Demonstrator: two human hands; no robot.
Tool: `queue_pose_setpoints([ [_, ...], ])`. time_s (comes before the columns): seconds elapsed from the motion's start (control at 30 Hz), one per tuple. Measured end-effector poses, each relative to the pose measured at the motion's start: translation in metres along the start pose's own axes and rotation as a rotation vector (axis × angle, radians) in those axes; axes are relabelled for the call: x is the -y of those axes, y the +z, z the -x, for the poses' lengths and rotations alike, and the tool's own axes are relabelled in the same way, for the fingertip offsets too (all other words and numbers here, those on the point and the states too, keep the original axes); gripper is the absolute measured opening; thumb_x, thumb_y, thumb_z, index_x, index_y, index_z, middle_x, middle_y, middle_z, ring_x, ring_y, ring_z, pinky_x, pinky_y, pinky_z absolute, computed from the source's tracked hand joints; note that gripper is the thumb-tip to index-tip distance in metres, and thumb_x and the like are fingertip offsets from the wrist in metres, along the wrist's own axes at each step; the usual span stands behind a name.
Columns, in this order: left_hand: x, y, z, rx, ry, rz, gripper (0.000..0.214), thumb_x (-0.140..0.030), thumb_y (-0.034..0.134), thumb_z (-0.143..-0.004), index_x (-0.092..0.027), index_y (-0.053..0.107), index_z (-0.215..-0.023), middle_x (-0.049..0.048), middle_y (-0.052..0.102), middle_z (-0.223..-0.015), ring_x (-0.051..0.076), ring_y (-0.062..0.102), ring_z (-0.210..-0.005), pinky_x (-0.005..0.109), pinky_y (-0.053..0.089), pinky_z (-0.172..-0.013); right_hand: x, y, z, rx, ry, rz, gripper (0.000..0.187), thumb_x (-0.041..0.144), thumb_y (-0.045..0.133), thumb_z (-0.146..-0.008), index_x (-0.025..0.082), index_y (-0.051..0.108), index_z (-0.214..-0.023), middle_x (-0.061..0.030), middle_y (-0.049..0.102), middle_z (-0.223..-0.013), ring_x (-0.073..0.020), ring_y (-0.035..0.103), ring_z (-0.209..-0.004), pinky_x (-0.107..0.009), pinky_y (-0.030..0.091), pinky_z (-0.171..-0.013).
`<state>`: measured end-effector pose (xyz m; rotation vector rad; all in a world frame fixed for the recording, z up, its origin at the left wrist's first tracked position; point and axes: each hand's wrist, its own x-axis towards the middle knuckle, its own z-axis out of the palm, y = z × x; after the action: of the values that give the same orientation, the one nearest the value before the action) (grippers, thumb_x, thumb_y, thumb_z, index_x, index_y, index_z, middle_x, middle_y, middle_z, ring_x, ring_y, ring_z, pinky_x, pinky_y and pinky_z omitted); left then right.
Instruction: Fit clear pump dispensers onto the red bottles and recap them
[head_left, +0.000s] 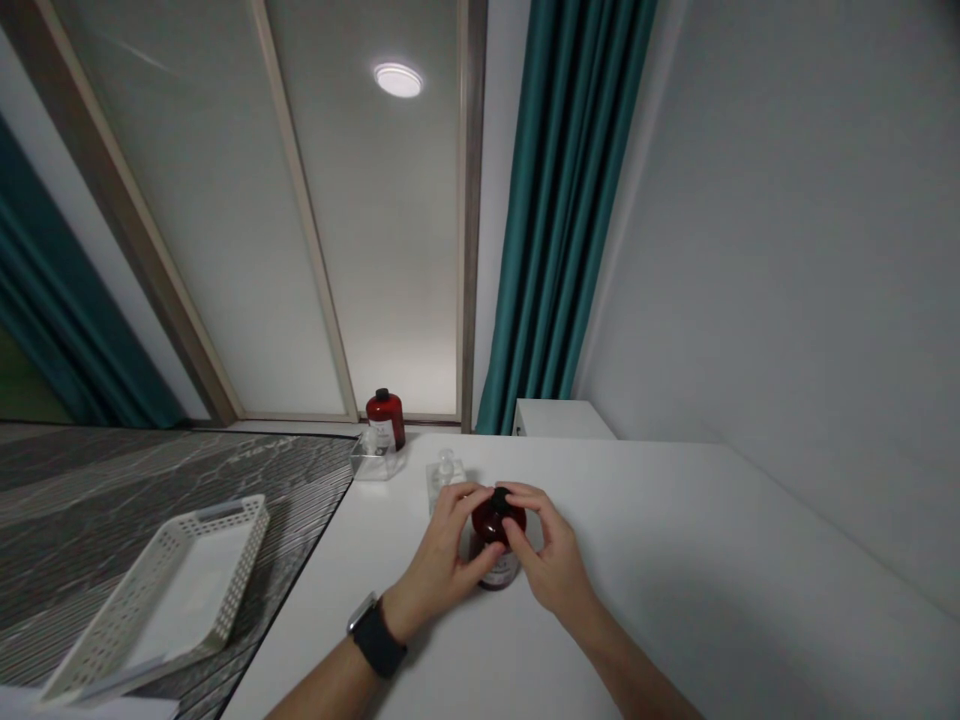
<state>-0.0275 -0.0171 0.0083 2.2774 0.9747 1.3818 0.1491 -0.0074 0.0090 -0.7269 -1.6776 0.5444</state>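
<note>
A dark red-brown bottle (489, 527) with a pale label stands upright on the white table (675, 600), between my two hands. My left hand (444, 548), with a dark-banded watch (377, 635) on its wrist, is curled around the bottle's left side. My right hand (556, 562) has its fingers and thumb closed about the black cap (501, 497) at the top. Just behind my left fingers stands a clear object (445, 468) with a rounded top, its lower part partly hidden.
A second red-brown bottle (385, 407) with a black cap stands at the table's far left corner, behind a clear box (373, 466). A white perforated basket (232, 580) lies lower left on a grey patterned surface (300, 480). Beyond are a teal curtain (566, 220) and frosted panels (390, 250).
</note>
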Motion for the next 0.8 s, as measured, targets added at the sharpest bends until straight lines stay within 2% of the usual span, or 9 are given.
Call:
queue_pose_setpoints([
  [0.2,-0.0004,0.0001,-0.0005,-0.012,0.007,-0.008,0.056,-0.019,0.062,-0.088,-0.028,0.040,-0.139,0.0116,0.048,-0.127,0.029,0.048,-0.120,0.050,0.044,-0.102,0.0028,-0.0014,-0.0002,-0.053,-0.037,0.051,0.020,0.015,0.058,-0.089,0.026,0.062,-0.105,-0.0071,0.065,-0.107,-0.0220,0.064,-0.104,-0.039,0.054,-0.092],
  [0.37,-0.0014,0.0004,-0.0010,-0.014,0.003,-0.007,0.057,-0.017,0.062,-0.087,-0.027,0.040,-0.139,0.0115,0.048,-0.127,0.029,0.048,-0.119,0.050,0.044,-0.102,0.0016,-0.0013,0.0014,-0.004,-0.008,0.035,0.023,0.015,0.056,-0.091,0.026,0.060,-0.111,-0.0082,0.064,-0.122,-0.0226,0.061,-0.117,-0.042,0.049,-0.102],
  [0.57,-0.0007,0.0006,-0.0012,-0.017,0.007,-0.013,0.055,-0.018,0.062,-0.087,-0.027,0.040,-0.138,0.0120,0.049,-0.126,0.029,0.048,-0.119,0.052,0.044,-0.102,0.0027,-0.0018,0.0011,-0.048,-0.021,0.049,0.022,0.016,0.058,-0.090,0.025,0.060,-0.109,-0.0077,0.065,-0.110,-0.0223,0.062,-0.109,-0.041,0.051,-0.097],
  [0.73,-0.0023,-0.0003,-0.0017,-0.014,0.008,-0.010,0.054,-0.020,0.062,-0.088,-0.028,0.041,-0.138,0.0115,0.049,-0.126,0.029,0.049,-0.120,0.051,0.045,-0.102,0.0027,-0.0021,0.0024,0.008,0.011,0.030,0.028,0.017,0.055,-0.092,0.026,0.057,-0.119,-0.0094,0.063,-0.125,-0.0235,0.059,-0.120,-0.044,0.048,-0.105],
  [0.8,-0.0028,-0.0005,-0.0018,-0.014,0.004,-0.010,0.054,-0.020,0.062,-0.088,-0.027,0.041,-0.137,0.0114,0.049,-0.126,0.029,0.049,-0.120,0.051,0.044,-0.102,0.0024,-0.0019,0.0026,0.000,0.011,0.031,0.030,0.017,0.056,-0.092,0.026,0.057,-0.120,-0.0090,0.064,-0.123,-0.0234,0.060,-0.118,-0.044,0.049,-0.104],
])
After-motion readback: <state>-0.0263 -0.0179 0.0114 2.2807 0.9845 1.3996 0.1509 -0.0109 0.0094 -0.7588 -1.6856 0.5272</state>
